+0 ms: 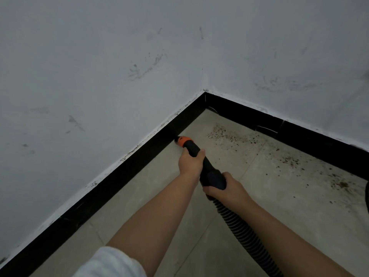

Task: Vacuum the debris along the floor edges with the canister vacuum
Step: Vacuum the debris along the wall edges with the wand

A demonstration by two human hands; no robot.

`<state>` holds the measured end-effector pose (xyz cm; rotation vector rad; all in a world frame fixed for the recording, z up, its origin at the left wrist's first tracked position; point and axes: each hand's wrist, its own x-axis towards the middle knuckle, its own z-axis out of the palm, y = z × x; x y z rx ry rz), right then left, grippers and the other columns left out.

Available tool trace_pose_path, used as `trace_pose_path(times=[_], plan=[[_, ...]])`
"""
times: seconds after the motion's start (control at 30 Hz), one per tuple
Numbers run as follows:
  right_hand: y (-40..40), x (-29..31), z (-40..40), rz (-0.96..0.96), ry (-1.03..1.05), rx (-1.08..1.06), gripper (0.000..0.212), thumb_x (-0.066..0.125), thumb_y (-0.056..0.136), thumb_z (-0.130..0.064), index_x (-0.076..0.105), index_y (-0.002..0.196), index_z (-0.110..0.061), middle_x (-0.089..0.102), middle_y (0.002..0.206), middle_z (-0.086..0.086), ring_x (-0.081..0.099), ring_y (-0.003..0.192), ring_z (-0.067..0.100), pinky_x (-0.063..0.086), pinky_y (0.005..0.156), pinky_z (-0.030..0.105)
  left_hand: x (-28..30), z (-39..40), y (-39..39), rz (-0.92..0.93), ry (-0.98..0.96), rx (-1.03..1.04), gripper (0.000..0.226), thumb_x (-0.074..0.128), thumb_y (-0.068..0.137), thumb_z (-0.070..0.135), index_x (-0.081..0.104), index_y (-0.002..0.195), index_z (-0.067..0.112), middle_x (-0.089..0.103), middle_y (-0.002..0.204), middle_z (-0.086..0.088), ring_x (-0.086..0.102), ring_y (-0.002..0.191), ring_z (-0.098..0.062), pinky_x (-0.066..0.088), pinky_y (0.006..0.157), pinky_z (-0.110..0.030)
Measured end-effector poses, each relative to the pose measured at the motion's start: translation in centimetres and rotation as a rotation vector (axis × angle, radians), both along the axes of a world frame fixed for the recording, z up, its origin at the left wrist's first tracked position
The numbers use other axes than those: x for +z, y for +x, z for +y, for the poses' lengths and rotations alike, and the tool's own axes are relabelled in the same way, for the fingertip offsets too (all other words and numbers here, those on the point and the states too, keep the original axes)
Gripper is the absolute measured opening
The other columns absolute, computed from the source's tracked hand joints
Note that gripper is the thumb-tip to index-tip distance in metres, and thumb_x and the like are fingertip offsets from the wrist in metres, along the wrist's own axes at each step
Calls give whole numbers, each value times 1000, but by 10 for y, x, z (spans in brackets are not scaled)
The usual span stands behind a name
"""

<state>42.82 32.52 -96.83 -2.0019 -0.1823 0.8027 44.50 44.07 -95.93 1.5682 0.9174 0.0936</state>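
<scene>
Both hands, left hand (190,161) ahead of right hand (223,188), grip the vacuum nozzle (199,156) at the baseboard (139,158).

The nozzle (180,141) touches the floor (279,196) at the foot of the left baseboard (123,176), near the corner. The left hand (190,162) is in front on the wand (205,168), the right hand (225,188) behind it. The hose (243,232) runs back from there. Debris (249,142) lies to the right, along the right baseboard (299,134).
</scene>
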Motion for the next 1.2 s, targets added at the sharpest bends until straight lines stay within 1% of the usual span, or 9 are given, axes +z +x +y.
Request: trace_pose_path(times=[0.23, 0.37, 0.47, 0.57, 0.7, 0.8, 0.87, 1.07, 1.2], plan=[[-3, -4, 5, 35, 38, 75, 32, 70, 79, -27, 51, 102, -17, 59, 87, -3, 58, 72, 10, 46, 58, 21, -5, 9, -14, -8, -76, 105, 49, 56, 91, 21, 39, 136, 10, 53, 127, -12, 54, 111, -29, 47, 95, -36], [-13, -3, -1, 115, 57, 196, 31, 72, 77, -23, 53, 101, -20, 62, 92, 5, 61, 75, 20, 54, 68, 36, -6, 13, -41, 14, -144, 223, 59, 56, 91, 18, 28, 143, 13, 49, 130, -13, 52, 114, -29, 45, 93, -34], [-23, -3, 3, 130, 33, 305, 35, 73, 76, -21, 54, 105, -18, 62, 93, 4, 62, 75, 18, 54, 64, 32, -8, 20, -67, 17, -129, 255, 60, 55, 91, 18, 26, 143, 14, 50, 129, -12, 53, 112, -28, 46, 92, -32], [-38, -3, 10, 166, 47, 383, 36, 73, 77, -21, 52, 105, -22, 62, 92, 1, 61, 72, 12, 49, 56, 21, -12, 27, -91, 48, -111, 316, 61, 53, 92, 19, 22, 145, 16, 49, 130, -13, 53, 112, -29, 45, 91, -32], [-60, -7, 23, 111, 17, 537, 37, 73, 78, -23, 51, 107, -22, 58, 95, -7, 57, 79, 4, 46, 62, 12, -18, 36, -126, 85, -58, 370, 67, 50, 94, 21, 12, 149, 16, 41, 136, -14, 50, 116, -30, 41, 85, -27], [-73, -7, 27, 96, 3, 607, 39, 73, 79, -25, 50, 110, -21, 57, 101, -5, 56, 86, 6, 47, 68, 14, -18, 39, -147, 99, -32, 393, 63, 50, 95, 21, 16, 148, 13, 43, 134, -16, 50, 115, -30, 41, 88, -28], [-78, -4, 24, 76, -11, 609, 42, 73, 78, -27, 51, 113, -18, 58, 104, -2, 56, 87, 7, 47, 70, 15, -14, 36, -152, 83, -27, 381, 59, 49, 95, 20, 19, 146, 12, 46, 131, -15, 51, 114, -29, 40, 88, -26], [-73, 11, -18, -32, -86, 422, 40, 74, 76, -27, 50, 106, -16, 56, 90, -7, 53, 72, 0, 43, 57, 10, -2, -1, -121, 50, -69, 179, 59, 47, 96, 20, 19, 147, 11, 47, 134, -12, 49, 119, -27, 38, 90, -24], [-63, 20, -54, -104, -173, 230, 38, 72, 76, -33, 46, 101, -21, 52, 86, -11, 52, 71, -1, 42, 54, 12, 5, -35, -84, 36, -117, -39, 56, 47, 96, 22, 25, 146, 10, 46, 137, -13, 49, 120, -28, 40, 102, -32]])
